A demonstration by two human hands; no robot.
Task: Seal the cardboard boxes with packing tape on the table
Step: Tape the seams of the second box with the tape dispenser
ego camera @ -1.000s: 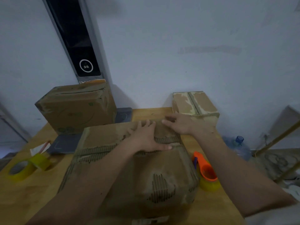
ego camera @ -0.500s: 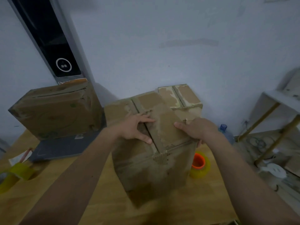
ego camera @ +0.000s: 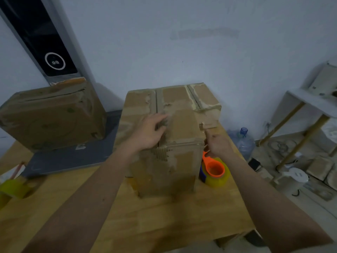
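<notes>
Bare forearms — no sleeves; bare hands

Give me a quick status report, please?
Left hand flat on box top. Right hand at box's right edge, above tape dispenser; grip unclear. Nothing in the way.

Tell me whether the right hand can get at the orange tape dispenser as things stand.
Probably yes: the right hand is just above the orange tape dispenser, beside the box, with nothing between them.
</notes>
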